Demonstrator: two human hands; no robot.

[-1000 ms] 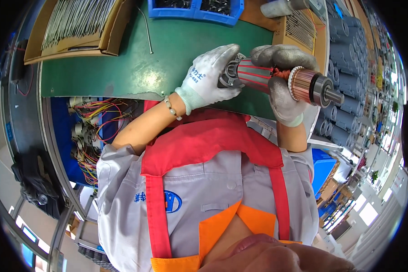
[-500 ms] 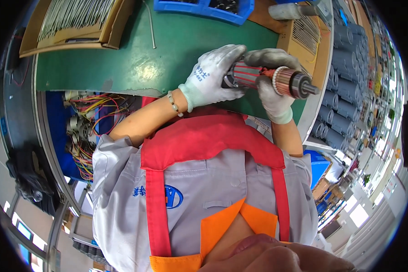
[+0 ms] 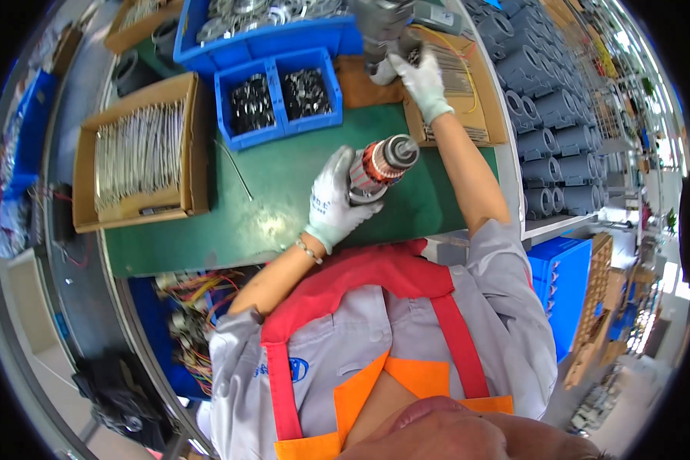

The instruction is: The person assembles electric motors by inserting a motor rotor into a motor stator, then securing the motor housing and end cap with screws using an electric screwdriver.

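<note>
My left hand, in a white glove, is closed around a motor armature. Its copper-coloured commutator and round bearing end point up and to the right. Farther off, my gloved right hand is stretched out to the back of the bench. Its fingers grip the lower end of a grey cylindrical metal part, whose far end is cut off by the picture's edge. The fingers' hold is partly hidden. Beneath that arm lies a cardboard box with thin metal rods and a yellow wire.
A blue two-part bin of small dark parts stands behind my left hand, before a larger blue bin of metal rings. A carton of rods and a loose rod lie left. Grey housings are stacked right.
My right hand has let go of the armature and moved to the far back, onto the grey cylindrical part. The left hand keeps the armature, now tipped more upright. The view has shifted.
</note>
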